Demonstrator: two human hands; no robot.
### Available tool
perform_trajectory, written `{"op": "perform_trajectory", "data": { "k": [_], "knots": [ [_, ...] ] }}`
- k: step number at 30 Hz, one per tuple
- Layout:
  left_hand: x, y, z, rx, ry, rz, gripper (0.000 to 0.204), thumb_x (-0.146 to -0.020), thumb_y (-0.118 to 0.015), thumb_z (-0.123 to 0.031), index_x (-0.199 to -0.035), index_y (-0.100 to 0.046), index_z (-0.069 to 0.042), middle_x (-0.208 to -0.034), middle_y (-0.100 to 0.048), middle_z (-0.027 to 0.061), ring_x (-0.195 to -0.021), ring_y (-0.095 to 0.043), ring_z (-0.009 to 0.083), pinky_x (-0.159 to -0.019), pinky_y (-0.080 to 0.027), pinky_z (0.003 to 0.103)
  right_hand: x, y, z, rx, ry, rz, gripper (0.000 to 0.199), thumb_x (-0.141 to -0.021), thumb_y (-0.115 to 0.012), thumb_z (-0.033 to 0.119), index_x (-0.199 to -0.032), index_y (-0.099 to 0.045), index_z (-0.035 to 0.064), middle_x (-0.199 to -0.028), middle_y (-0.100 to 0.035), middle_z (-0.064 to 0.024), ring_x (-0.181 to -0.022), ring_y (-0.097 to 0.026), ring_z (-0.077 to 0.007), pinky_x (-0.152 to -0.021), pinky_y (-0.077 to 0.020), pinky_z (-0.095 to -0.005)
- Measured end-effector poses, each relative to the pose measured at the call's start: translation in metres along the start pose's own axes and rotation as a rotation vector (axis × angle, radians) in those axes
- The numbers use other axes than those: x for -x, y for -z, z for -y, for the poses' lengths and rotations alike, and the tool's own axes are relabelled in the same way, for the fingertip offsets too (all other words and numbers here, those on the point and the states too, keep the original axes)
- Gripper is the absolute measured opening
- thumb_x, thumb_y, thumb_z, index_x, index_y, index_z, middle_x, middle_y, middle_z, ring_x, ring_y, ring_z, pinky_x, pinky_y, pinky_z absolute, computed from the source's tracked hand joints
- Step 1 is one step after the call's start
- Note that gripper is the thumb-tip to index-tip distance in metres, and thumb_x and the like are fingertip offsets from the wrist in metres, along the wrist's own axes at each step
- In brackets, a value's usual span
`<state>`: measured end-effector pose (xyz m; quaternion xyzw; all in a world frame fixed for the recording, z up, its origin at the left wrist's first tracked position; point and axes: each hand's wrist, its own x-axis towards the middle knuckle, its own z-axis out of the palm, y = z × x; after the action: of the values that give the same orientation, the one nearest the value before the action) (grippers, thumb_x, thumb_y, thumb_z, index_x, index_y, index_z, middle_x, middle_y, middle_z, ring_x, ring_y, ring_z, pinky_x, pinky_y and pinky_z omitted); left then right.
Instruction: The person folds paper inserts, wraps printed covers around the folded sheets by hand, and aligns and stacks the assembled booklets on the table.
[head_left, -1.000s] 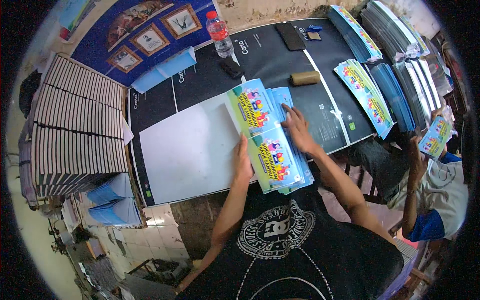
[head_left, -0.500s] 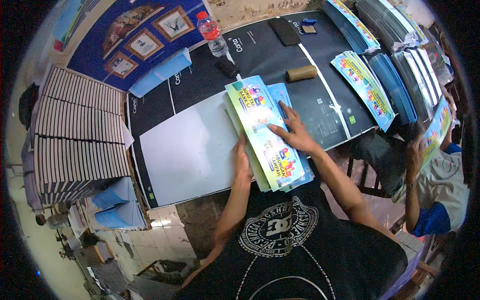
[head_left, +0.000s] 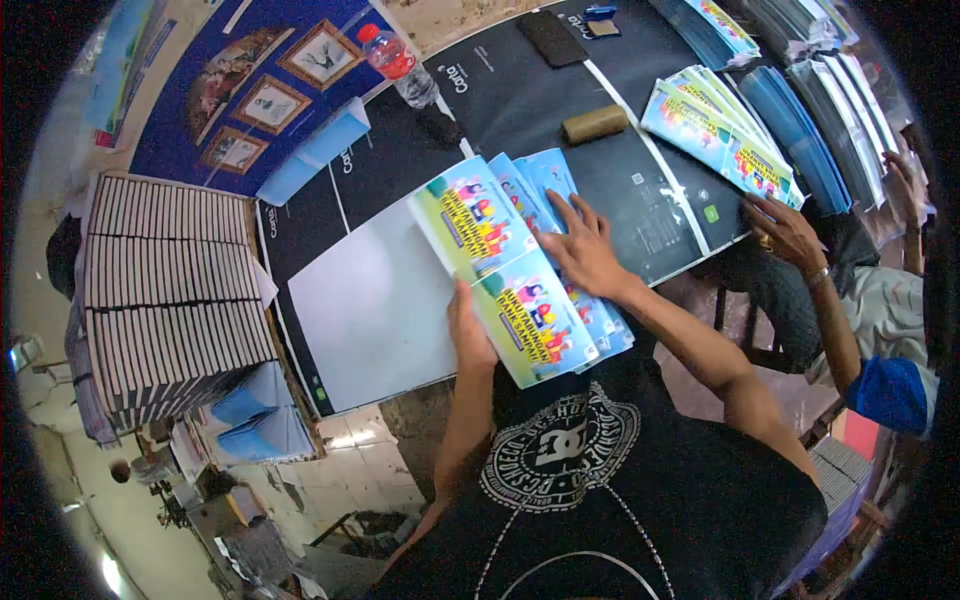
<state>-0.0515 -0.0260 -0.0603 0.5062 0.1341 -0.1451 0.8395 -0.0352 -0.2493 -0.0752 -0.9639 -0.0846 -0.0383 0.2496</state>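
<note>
A worker leans over a desk (head_left: 660, 245), left hand (head_left: 472, 325) at the left edge of a printed sheet (head_left: 510, 272), thumb up along its border, right hand (head_left: 585, 250) spread across the blue sheets (head_left: 548, 178) fanned out to the sheet's right. The printed sheet lies between the two hands; paper hides the left fingers, so whether they pinch it from below cannot be told. The step in hand appears to be parting or lining up sheets; the next move would call for a light left grip while the right palm steadies the pile.

Bold dark lettering runs in two matching panels beside cartoon figures. Pale print dots the desk beyond the hands, a bottle (head_left: 400, 68) past them wears a red label, and a white lettered emblem rounds out the black shirt (head_left: 560, 470) below. To their right, a co-worker's hand (head_left: 787, 232) meets more printed sheets (head_left: 722, 140).
</note>
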Motion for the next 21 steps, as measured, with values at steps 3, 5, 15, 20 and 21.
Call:
{"op": "perform_trajectory", "data": {
  "k": [3,5,15,20,21],
  "knots": [
    [-0.01,-0.022,0.006,0.153,0.066,0.074,0.055,-0.108,-0.045,-0.042,-0.138,-0.048,0.003,-0.123,-0.065,0.0153,-0.106,-0.068,0.0258,-0.093,-0.057,0.042,-0.011,0.007,-0.006,-0.78,-0.34,-0.029,0.053,-0.1,-0.056,0.048,-0.13,-0.066,0.0051,-0.161,-0.033,-0.0192,-0.151,-0.019,-0.0424,-0.119,-0.0188,-0.0572],
    [-0.011,-0.028,0.009,0.206,0.097,0.091,0.056,-0.108,-0.045,-0.042,-0.14,-0.046,0.003,-0.127,-0.063,0.0163,-0.11,-0.066,0.0271,-0.096,-0.056,0.043,-0.008,0.013,-0.001,-0.705,-0.321,0.004,0.06,-0.096,-0.061,0.051,-0.127,-0.068,0.0006,-0.16,-0.034,-0.0209,-0.151,-0.02,-0.0425,-0.119,-0.0191,-0.0568],
    [-0.007,-0.03,-0.004,0.099,0.092,0.032,0.056,-0.109,-0.04,-0.041,-0.142,-0.044,0.005,-0.132,-0.06,0.0204,-0.111,-0.066,0.0307,-0.096,-0.056,0.042,-0.002,0.024,0.006,-0.608,-0.28,0.039,0.065,-0.088,-0.07,0.055,-0.119,-0.071,-0.0022,-0.161,-0.033,-0.0211,-0.15,-0.022,-0.0434,-0.121,-0.0197,-0.0529],
    [0.008,0.022,-0.024,0.085,0.083,0.092,0.058,-0.108,-0.036,-0.044,-0.144,-0.046,0.0,-0.136,-0.058,0.0196,-0.12,-0.061,0.0335,-0.103,-0.049,0.05,0.002,0.014,-0.004,-0.607,-0.249,-0.051,0.058,-0.088,-0.074,0.045,-0.128,-0.067,0.0031,-0.159,-0.032,-0.026,-0.147,-0.026,-0.0459,-0.119,-0.023,-0.0548],
    [0.015,0.024,-0.035,0.17,0.084,0.071,0.058,-0.108,-0.035,-0.045,-0.144,-0.046,-0.001,-0.137,-0.058,0.0195,-0.121,-0.06,0.034,-0.104,-0.048,0.051,0.004,0.008,-0.006,-0.46,-0.179,-0.174,0.054,-0.088,-0.074,0.04,-0.132,-0.066,0.0102,-0.159,-0.031,-0.0267,-0.147,-0.026,-0.0473,-0.116,-0.0243,-0.0588]
  ]
}}
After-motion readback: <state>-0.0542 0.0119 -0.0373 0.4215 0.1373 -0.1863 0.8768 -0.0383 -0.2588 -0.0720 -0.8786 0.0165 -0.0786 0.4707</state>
